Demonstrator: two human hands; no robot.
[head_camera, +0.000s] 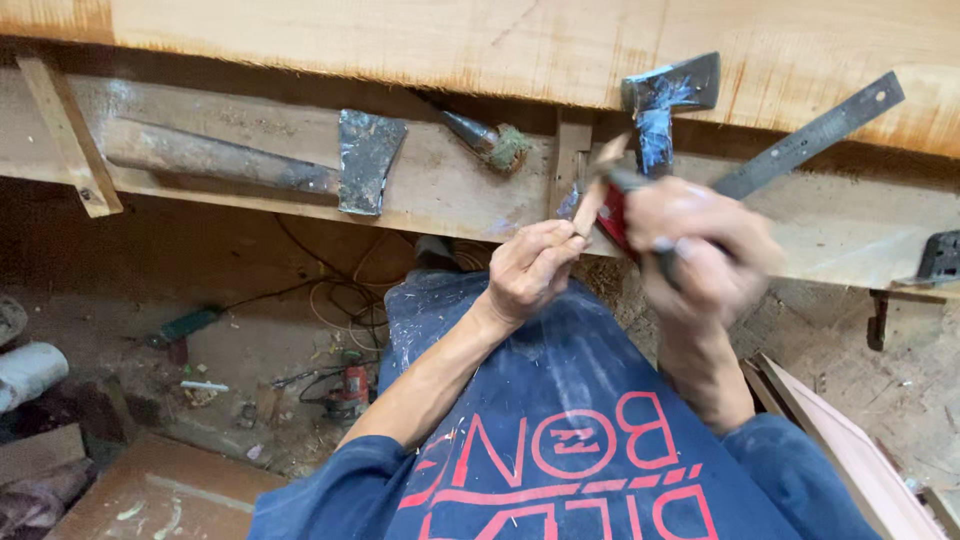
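Fig.: hatchet (300, 165) lying on bench ledge (450, 190) at left. Centre: left hand (528, 270), fingers pinched on pencil (592, 200). Right hand (700, 250), blurred, fist closed w/ red-handled knife (612, 215) at pencil tip. Behind: second hatchet (665, 100), steel ruler (810, 140).

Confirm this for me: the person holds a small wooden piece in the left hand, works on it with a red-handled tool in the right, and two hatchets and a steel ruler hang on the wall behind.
Not quite. The head view shows the two hatchets and the steel ruler lying flat on the wooden workbench, not hanging on a wall. The rest holds: left hand on the small wooden piece, right hand on the red-handled tool.
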